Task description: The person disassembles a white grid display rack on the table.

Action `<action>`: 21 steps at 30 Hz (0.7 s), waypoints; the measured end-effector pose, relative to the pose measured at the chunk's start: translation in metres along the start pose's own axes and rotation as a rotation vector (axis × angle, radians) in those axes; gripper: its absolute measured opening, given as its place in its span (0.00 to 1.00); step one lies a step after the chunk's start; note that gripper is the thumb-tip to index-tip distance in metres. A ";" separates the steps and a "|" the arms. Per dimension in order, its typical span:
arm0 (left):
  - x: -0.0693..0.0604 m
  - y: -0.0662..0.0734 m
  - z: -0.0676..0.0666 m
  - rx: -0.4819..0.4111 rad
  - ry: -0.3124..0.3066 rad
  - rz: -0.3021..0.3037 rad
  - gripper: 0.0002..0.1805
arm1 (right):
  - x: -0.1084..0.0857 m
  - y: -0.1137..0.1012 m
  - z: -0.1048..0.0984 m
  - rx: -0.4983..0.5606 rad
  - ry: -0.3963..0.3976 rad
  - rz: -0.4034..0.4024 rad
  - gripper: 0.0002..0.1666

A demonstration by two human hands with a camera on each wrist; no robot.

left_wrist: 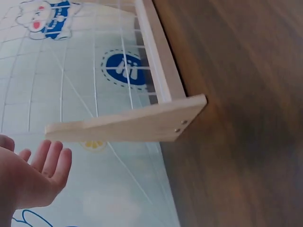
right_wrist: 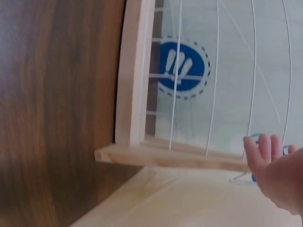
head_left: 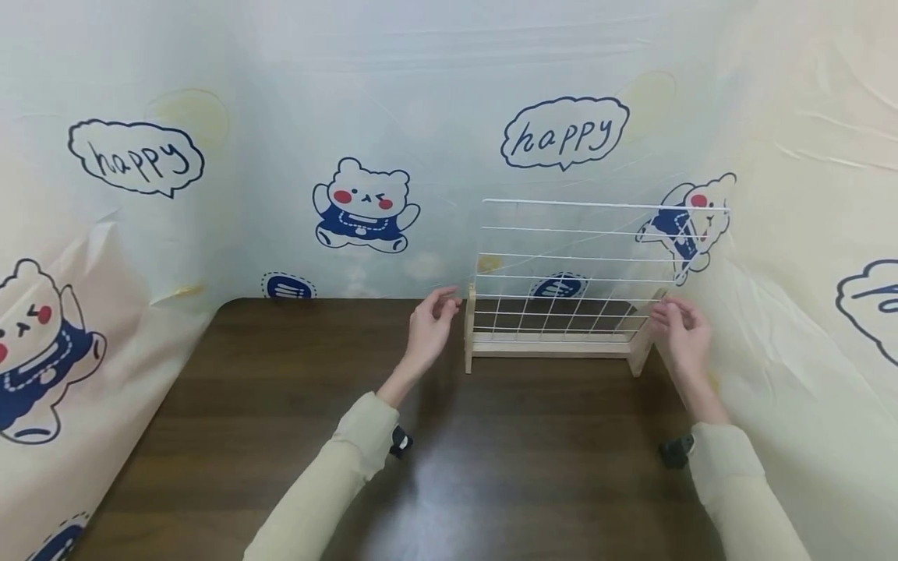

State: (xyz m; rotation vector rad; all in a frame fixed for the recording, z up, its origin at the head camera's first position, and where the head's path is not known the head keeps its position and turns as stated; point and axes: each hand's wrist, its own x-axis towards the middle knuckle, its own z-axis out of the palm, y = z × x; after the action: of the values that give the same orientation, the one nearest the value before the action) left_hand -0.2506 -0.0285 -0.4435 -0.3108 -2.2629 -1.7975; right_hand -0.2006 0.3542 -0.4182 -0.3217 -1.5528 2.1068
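A white wire grid rack stands upright on the table in a wooden stand, whose front bar (head_left: 550, 347) joins two wooden end pieces. Beside the left end piece (head_left: 469, 335) is my left hand (head_left: 429, 327), fingers loosely bent and holding nothing. In the left wrist view its fingertips (left_wrist: 53, 145) come close to that piece's upper end; contact is unclear. My right hand (head_left: 680, 335) is at the upper end of the right end piece (head_left: 641, 347). Its fingers look relaxed in the right wrist view, near or touching the wood (right_wrist: 189, 161), without a visible grip.
The dark brown wooden table (head_left: 281, 405) extends to the left and in front of the rack. A pale printed cloth (head_left: 449, 101) with bears and "happy" bubbles hangs behind it and along both sides. The right-hand cloth is close to the rack's right end.
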 end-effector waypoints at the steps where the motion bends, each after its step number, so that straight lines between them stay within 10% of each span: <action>1: 0.004 0.000 0.000 0.013 0.003 0.008 0.13 | 0.003 -0.003 -0.001 0.003 0.010 0.000 0.09; 5: 0.017 0.001 0.001 0.030 0.018 0.025 0.13 | 0.015 -0.012 -0.005 -0.075 0.034 -0.004 0.13; 12: 0.031 0.009 0.010 -0.019 0.007 0.067 0.14 | 0.032 -0.012 -0.010 -0.739 0.021 -0.203 0.26; 21: 0.042 0.010 0.021 -0.198 0.002 0.087 0.16 | 0.047 -0.018 0.007 -0.366 0.071 -0.037 0.23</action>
State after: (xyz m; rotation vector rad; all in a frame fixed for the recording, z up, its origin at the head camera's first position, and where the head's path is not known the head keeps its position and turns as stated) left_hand -0.2882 -0.0045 -0.4254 -0.4344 -2.0393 -1.9777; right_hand -0.2393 0.3766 -0.3938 -0.4837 -1.8830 1.7559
